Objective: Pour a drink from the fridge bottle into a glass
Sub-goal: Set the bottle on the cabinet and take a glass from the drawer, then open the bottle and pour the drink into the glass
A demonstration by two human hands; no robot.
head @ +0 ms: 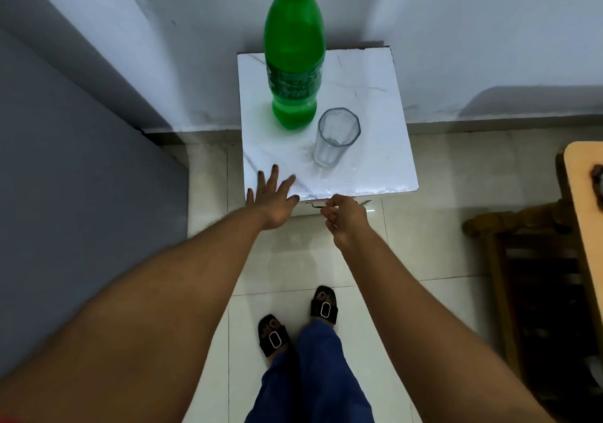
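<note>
A tall green plastic bottle (294, 60) with a blue cap stands upright at the back left of a small white marble-top table (372, 73). Just right of it and nearer to me stands a clear glass (336, 137), upright and empty. My left hand (274, 199) is spread flat, fingers apart, over the table's front left corner and holds nothing. My right hand (346, 217) hovers just below the front edge with fingers loosely curled and nothing in it.
The table stands against a white wall (456, 24) on a pale tiled floor (424, 259). A grey surface (65, 161) rises at the left. Wooden furniture (538, 259) stands at the right. My feet in black sandals (323, 306) are on the floor below.
</note>
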